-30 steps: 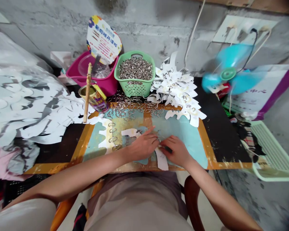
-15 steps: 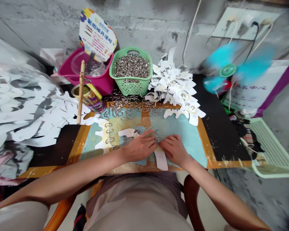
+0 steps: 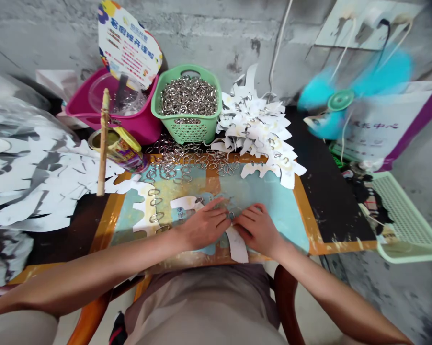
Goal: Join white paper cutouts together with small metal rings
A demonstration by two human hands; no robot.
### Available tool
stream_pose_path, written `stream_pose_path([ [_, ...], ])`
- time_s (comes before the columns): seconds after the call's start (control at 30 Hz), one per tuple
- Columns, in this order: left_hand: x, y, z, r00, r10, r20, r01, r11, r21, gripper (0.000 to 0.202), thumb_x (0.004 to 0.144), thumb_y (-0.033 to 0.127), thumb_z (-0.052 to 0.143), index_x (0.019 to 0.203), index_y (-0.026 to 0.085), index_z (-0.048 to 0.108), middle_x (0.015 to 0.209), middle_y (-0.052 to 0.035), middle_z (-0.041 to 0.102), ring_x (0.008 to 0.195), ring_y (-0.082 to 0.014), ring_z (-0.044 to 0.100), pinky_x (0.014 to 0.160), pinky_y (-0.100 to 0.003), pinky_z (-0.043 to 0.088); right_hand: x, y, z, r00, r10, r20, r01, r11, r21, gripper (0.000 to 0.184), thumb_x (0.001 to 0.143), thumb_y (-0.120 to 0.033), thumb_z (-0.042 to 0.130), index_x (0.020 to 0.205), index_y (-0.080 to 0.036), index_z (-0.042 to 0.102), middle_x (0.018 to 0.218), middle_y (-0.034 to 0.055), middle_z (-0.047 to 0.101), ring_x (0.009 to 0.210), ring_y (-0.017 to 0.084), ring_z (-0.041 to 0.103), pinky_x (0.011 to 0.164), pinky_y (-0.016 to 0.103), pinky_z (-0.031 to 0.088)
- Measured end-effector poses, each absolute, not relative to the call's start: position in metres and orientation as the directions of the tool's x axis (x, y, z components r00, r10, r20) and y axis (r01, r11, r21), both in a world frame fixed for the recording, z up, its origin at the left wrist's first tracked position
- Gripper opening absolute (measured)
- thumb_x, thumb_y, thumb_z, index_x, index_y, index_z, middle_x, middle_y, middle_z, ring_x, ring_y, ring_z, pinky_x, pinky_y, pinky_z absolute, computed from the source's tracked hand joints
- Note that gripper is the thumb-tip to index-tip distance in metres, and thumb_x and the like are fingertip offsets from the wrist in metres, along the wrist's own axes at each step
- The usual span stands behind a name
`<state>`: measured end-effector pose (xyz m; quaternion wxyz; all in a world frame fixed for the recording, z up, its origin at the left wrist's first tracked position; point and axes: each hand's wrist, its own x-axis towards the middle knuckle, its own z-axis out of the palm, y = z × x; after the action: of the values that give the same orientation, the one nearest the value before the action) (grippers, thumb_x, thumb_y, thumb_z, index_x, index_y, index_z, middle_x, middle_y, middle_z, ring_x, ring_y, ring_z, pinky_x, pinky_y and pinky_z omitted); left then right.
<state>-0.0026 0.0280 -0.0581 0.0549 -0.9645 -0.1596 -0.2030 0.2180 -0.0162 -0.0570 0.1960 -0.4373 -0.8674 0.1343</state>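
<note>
My left hand [image 3: 206,226] and my right hand [image 3: 259,230] meet at the table's middle, fingertips pinched at a small metal ring [image 3: 231,215] on a white cut-out strip [image 3: 238,247]. One end of the strip hangs down toward the table's front edge. A white piece with a ring [image 3: 183,203] shows left of my left hand; whether it joins the strip is hidden by that hand. Further left, a notched white strip [image 3: 140,221] lies flat with several metal rings [image 3: 157,216] along it.
Loose rings [image 3: 180,160] lie before a green basket [image 3: 185,129] full of rings. White cut-outs are piled right [image 3: 255,124] and left [image 3: 39,191]. A stick [image 3: 103,143] leans on a can [image 3: 128,151]. A blue fan [image 3: 340,100] spins near a pale tray [image 3: 410,215].
The camera view has shifted slightly, so the table's left side appears further left. Both hands stay together at the ring and strip, with only slight finger movement.
</note>
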Motion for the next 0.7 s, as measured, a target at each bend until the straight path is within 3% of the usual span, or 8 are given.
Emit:
stream_pose_path([
  [0.17,-0.005,0.026,-0.057,0.893,0.233,0.385,0.299,-0.946,-0.123,0.022,0.094,0.006,0.048,0.085,0.017,0.064,0.075,-0.0022,0.068,0.096,-0.0181,0.068,0.118,-0.044,0.038,0.218,-0.016,-0.057,-0.624,0.747,0.232,0.711,0.665,-0.229,0.017,0.093,-0.008,0.051,0.096,-0.018,0.065,0.079,0.0044,0.065,0.082,0.022,0.055,0.093,0.046,0.033],
  [0.37,-0.005,0.017,-0.061,0.907,0.167,0.386,0.274,-0.931,-0.24,0.017,0.093,0.012,0.05,0.091,0.016,0.066,0.09,-0.0086,0.074,0.103,-0.0211,0.068,0.116,-0.042,0.039,0.221,-0.019,-0.057,-0.68,0.702,0.21,0.68,0.711,-0.175,0.019,0.097,-0.009,0.049,0.099,-0.019,0.064,0.082,0.0033,0.068,0.088,0.022,0.057,0.105,0.055,0.026],
  [0.53,-0.013,0.007,-0.059,0.929,0.221,0.298,0.28,-0.945,-0.171,0.024,0.092,0.021,0.052,0.107,0.011,0.067,0.112,-0.0176,0.071,0.119,-0.0271,0.061,0.116,-0.046,0.037,0.224,-0.029,-0.05,-0.67,0.721,0.176,0.674,0.691,-0.263,0.021,0.096,-0.011,0.05,0.106,-0.021,0.064,0.092,0.0049,0.072,0.099,0.024,0.059,0.111,0.06,0.019],
  [0.7,-0.021,-0.003,-0.061,0.911,0.315,0.267,0.337,-0.94,-0.043,0.036,0.093,0.03,0.05,0.117,0.009,0.065,0.125,-0.0209,0.066,0.13,-0.0302,0.053,0.117,-0.053,0.032,0.225,-0.04,-0.042,-0.621,0.769,0.152,0.677,0.623,-0.391,0.032,0.095,-0.027,0.056,0.127,-0.022,0.059,0.116,0.0087,0.072,0.113,0.03,0.059,0.116,0.069,0.004],
])
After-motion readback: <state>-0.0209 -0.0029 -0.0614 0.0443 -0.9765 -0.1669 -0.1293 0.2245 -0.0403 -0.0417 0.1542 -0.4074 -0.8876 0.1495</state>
